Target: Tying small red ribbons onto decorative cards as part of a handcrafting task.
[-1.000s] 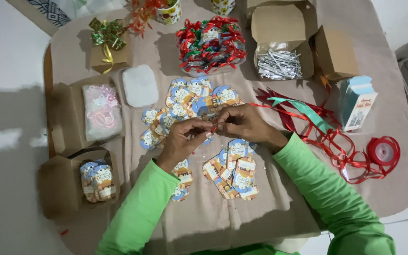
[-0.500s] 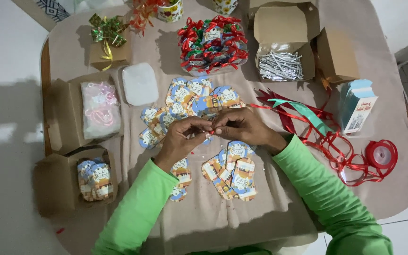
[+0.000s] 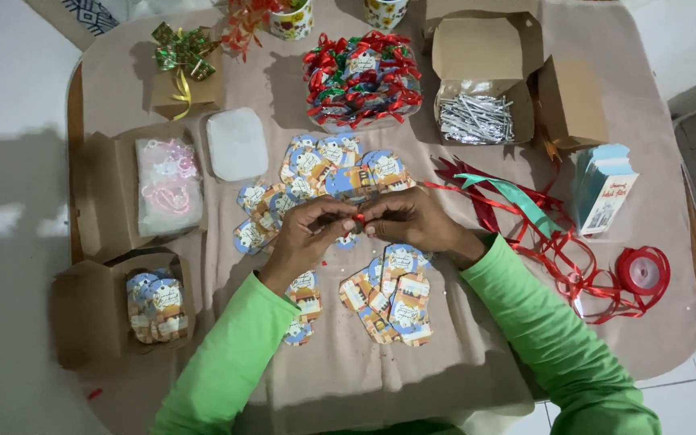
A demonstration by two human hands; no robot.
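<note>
Landmark: the scatter of round printed paper tags [image 3: 328, 173] at the middle of the cloth-covered table [image 3: 670, 201]; every place below is told from it.

Left hand [image 3: 309, 235]: at the near edge of the tag scatter, fingertips pinched shut on a small red ribbon piece [image 3: 358, 217].

Right hand [image 3: 412, 219]: level with the left hand, just right of it, fingertips also pinched on the same red piece, so both grips meet at one spot.

Red ribbon piece: held just above the tags, between the two sets of fingertips; too small to tell whether it is a bow or a loop, and whether a tag hangs from it.

Axis: the piece runs left to right, from one hand's pinch into the other's; neither hand is nearer, both touch it.

Loose tags near side: a second cluster of tags [image 3: 388, 294] lies below the hands, toward the person.

Finished pile: a heap of tags tied with red and green ribbon [image 3: 362, 78] sits beyond the scatter.

Ribbon supply: loose red and teal ribbon strands [image 3: 525, 217] trail to the right, ending at a red spool [image 3: 642, 271].

Twist ties: an open cardboard box of silver ties [image 3: 475, 118] sits beyond and to the right.

Left side: a box of tags [image 3: 157, 302] and a white pad [image 3: 237, 143].
</note>
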